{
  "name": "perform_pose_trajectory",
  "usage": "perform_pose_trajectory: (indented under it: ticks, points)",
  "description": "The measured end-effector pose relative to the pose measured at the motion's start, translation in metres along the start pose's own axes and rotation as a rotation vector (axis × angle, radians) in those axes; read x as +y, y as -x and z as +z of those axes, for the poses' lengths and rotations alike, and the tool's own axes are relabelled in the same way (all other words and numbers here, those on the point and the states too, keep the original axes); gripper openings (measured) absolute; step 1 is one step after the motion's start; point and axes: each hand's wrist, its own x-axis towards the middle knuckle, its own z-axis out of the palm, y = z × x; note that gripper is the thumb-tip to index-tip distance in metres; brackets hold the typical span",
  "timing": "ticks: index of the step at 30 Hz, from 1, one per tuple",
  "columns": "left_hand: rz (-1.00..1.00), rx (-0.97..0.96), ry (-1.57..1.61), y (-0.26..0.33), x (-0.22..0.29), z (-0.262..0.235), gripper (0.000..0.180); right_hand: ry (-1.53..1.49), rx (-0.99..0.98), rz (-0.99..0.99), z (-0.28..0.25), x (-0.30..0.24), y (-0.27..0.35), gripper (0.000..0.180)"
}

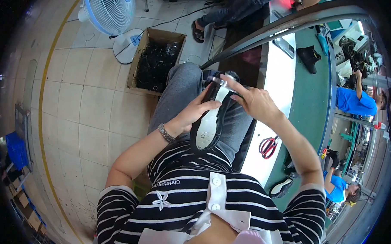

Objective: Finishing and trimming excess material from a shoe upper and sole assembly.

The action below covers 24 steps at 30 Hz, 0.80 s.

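Sole side up over my lap, a black shoe upper with a white insole board [206, 129] lies slanted between my hands. My left hand [194, 110] is closed around its left side, with the thumb lying on the white board. At the far end of the shoe is my right hand [254, 100]. Its index finger reaches across that end and the thumb is bent beneath. A small shiny piece shows by the right fingertips, too blurred to name. Red-handled scissors [268, 148] rest on the white bench edge to the right.
A green conveyor belt [306, 92] runs along my right, carrying a black boot [308, 59] and another white-bottomed shoe [281, 187]. A phone [284, 47] lies on the white ledge [279, 71]. A carton of black scraps [157, 65] and a fan [110, 13] stand ahead left. Other people sit nearby.
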Motion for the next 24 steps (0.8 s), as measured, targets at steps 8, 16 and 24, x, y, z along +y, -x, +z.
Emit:
perform_pose_trajectory:
  ticks: [8,16,24]
  points:
    - [-0.095,-0.021,0.034,0.004,0.003,-0.005,0.078,0.038,0.057,-0.077,0.024,0.004,0.020,0.061]
    - [-0.114,-0.071,-0.049,0.007,0.004,-0.010,0.083,-0.068,0.122,-0.111,0.021,-0.022,0.029,0.061]
    - [-0.064,-0.058,0.272,0.035,-0.019,-0.005,0.074,-0.127,0.066,-0.072,0.013,-0.032,0.036,0.062]
